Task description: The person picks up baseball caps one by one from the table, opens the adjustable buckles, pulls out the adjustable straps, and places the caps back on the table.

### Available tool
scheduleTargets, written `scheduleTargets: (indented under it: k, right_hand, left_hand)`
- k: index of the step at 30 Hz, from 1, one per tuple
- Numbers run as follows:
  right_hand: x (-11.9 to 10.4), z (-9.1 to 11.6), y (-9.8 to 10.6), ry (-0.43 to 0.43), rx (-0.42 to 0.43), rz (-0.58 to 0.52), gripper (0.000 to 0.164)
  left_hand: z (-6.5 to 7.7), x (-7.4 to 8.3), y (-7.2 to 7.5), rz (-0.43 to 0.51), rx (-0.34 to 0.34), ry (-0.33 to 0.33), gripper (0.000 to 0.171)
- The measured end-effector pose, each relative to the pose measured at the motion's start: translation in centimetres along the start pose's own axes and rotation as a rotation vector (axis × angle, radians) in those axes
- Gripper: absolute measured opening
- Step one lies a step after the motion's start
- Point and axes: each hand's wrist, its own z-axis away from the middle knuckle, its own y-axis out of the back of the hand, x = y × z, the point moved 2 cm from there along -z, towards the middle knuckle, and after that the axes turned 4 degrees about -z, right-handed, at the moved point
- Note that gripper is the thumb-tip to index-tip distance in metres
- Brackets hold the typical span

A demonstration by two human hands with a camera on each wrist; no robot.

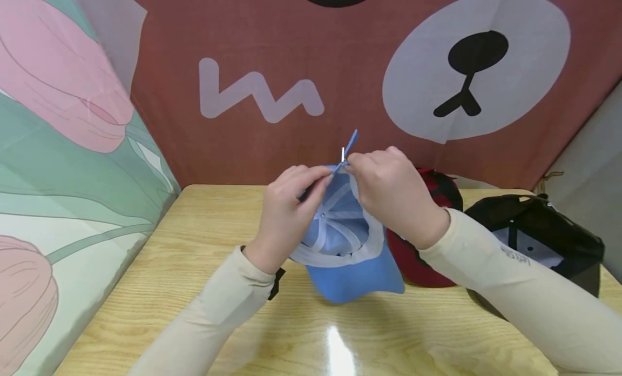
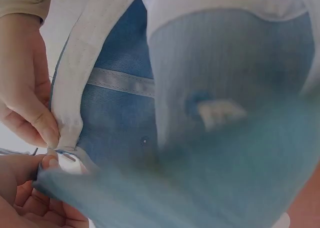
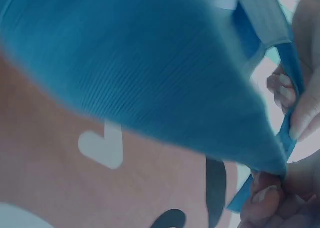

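Note:
A blue baseball cap point(image 1: 350, 281) is held up over the table, its pale inside and white sweatband facing the head camera and its brim towards the person. My left hand point(image 1: 289, 211) pinches the blue back strap point(image 3: 292, 66) between thumb and forefinger. On the other side of the strap, my right hand point(image 1: 393, 195) pinches the cap's back edge near a small metal buckle point(image 1: 343, 154). The strap's loose end point(image 1: 353, 139) sticks up past the buckle. Both wrist views show fingertips close together at the strap, partly hidden by the cap's cloth.
A red and black cap point(image 1: 432, 270) lies behind my right forearm. Farther right sits a black cap point(image 1: 578, 243) with its opening up, partly covered by the sleeve. The wooden table point(image 1: 209, 219) meets a printed cloth backdrop point(image 1: 243, 149) at its far edge.

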Motion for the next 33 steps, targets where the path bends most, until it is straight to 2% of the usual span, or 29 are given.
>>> scheduleTargets:
  k: [2, 4, 10, 14, 18, 25, 27, 33]
  right_hand:
    - [0.06, -0.01, 0.06, -0.054, -0.006, -0.065, 0.005]
    - [0.06, -0.01, 0.17, -0.068, -0.004, -0.084, 0.006]
    - [-0.09, 0.12, 0.3, 0.079, 0.017, 0.122, 0.01]
    - [0.06, 0.35, 0.24, 0.095, 0.014, 0.157, 0.012]
    - [0.11, 0.39, 0.18, 0.051, 0.008, 0.083, 0.015]
    - [0.2, 0.31, 0.46, -0.125, -0.05, -0.093, 0.003]
    - [0.21, 0.3, 0.54, -0.107, -0.042, -0.073, 0.005]
    - [0.18, 0.36, 0.51, 0.066, 0.002, 0.127, 0.012]
  left_hand:
    - [0.04, 0.06, -0.02, 0.001, 0.0, -0.007, 0.01]
    - [0.06, 0.11, -0.01, 0.006, 0.001, -0.008, 0.01]
    - [0.1, 0.12, 0.1, 0.025, 0.013, 0.015, 0.01]
    - [0.17, 0.16, 0.01, 0.014, 0.003, 0.018, 0.01]
    - [0.23, 0.25, -0.15, 0.011, 0.0, 0.003, 0.01]
    - [0.27, 0.34, -0.13, 0.012, 0.003, -0.014, 0.01]
    - [0.25, 0.34, -0.08, 0.013, 0.002, -0.013, 0.01]
    - [0.2, 0.16, 0.07, 0.024, 0.013, 0.017, 0.01]
